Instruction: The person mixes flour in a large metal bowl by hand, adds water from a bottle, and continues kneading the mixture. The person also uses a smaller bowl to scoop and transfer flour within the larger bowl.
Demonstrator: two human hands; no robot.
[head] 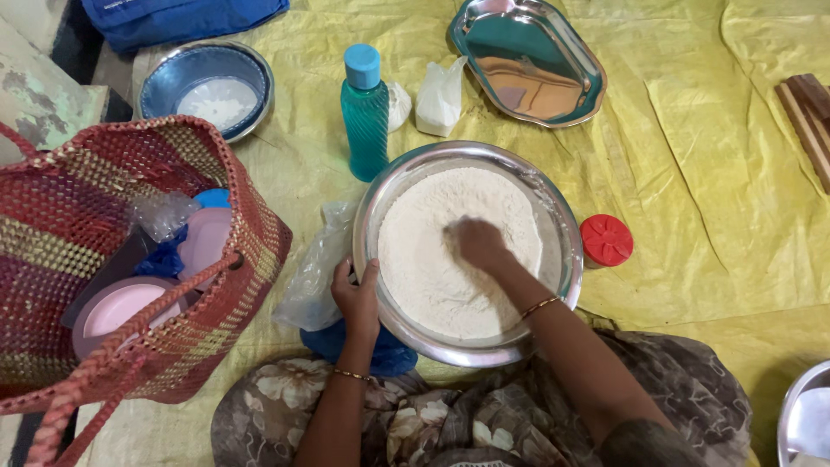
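A wide steel bowl (553, 216) full of white flour (428, 259) sits on the yellow sheet in front of me. My right hand (478, 243) is dusted with flour and presses into the middle of the heap, fingers partly buried and blurred. On the bowl's near left rim rests my left hand (357, 294), thumb over the edge, holding it. Both wrists wear thin bangles.
A teal bottle (365, 117) stands behind the bowl, its red cap (606, 239) lying to the right. A woven red basket (112, 259) holding plastic containers is at left. A steel tray (527, 60), small white bags (438, 97) and a blue-rimmed bowl (207, 86) lie further back.
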